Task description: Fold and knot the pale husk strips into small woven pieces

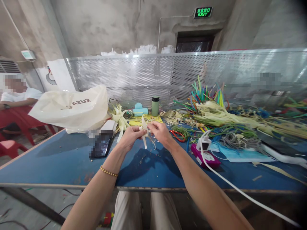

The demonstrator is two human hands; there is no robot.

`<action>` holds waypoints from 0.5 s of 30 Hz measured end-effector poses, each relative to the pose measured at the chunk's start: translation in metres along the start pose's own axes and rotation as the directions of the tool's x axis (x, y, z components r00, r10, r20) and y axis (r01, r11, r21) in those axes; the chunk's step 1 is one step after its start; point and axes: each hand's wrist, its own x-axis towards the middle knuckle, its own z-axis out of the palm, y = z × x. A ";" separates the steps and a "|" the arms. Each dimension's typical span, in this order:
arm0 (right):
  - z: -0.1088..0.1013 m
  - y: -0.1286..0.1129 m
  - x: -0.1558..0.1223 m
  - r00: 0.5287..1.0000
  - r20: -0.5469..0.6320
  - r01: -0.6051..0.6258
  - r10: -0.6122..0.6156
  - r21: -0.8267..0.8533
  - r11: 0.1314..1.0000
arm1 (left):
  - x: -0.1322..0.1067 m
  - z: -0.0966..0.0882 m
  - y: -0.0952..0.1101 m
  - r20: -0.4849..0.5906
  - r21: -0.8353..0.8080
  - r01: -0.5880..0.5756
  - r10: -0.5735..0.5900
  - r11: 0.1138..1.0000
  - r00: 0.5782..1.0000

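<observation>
Over the middle of the blue table, my left hand pinches a pale strip of plant leaf, which looks like dried husk. Close beside it, my right hand has its fingers closed on the same strip. One end of the strip points up between the hands and another hangs down below them. A thin curled shred dangles under my right hand. Behind my hands lies a yellow sheet with plant scraps on it. A bundle of pale husk strips is to the left.
Left of my arms are a phone and a large cream plastic bag. A green bottle stands behind. On the right are a purple power strip, a white cable, a blue mask and husk piles. A person sits far left.
</observation>
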 end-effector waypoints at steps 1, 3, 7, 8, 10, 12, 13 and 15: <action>-0.003 -0.002 -0.001 1.000 0.020 -0.019 0.019 -0.024 1.000 | 0.000 0.000 0.000 -0.003 0.005 -0.003 0.003 1.000 1.000; -0.007 -0.004 -0.002 0.995 0.091 -0.032 0.036 -0.049 0.998 | 0.001 -0.001 0.000 -0.005 0.015 -0.013 0.013 1.000 1.000; -0.009 -0.006 -0.005 0.985 0.169 -0.040 0.045 -0.033 0.999 | 0.001 -0.003 0.001 -0.010 0.034 -0.022 0.022 0.999 1.000; -0.009 -0.006 -0.005 0.984 0.169 -0.044 0.048 -0.025 0.999 | 0.001 -0.003 0.001 -0.010 0.036 -0.021 0.022 0.999 1.000; -0.009 -0.007 -0.005 0.983 0.172 -0.064 0.063 0.000 0.998 | 0.001 -0.004 0.000 -0.004 0.030 -0.017 0.017 0.999 1.000; -0.009 -0.007 -0.005 0.982 0.177 -0.072 0.066 0.025 0.997 | 0.001 -0.004 -0.001 0.003 0.011 -0.005 0.005 1.000 1.000; -0.009 -0.008 -0.004 0.983 0.175 -0.056 0.049 0.033 0.998 | 0.001 -0.004 -0.002 0.005 -0.001 0.002 -0.002 1.000 1.000; -0.008 -0.008 -0.003 0.986 0.168 -0.012 0.002 0.057 0.998 | 0.002 -0.004 -0.002 0.005 -0.026 0.012 -0.012 1.000 1.000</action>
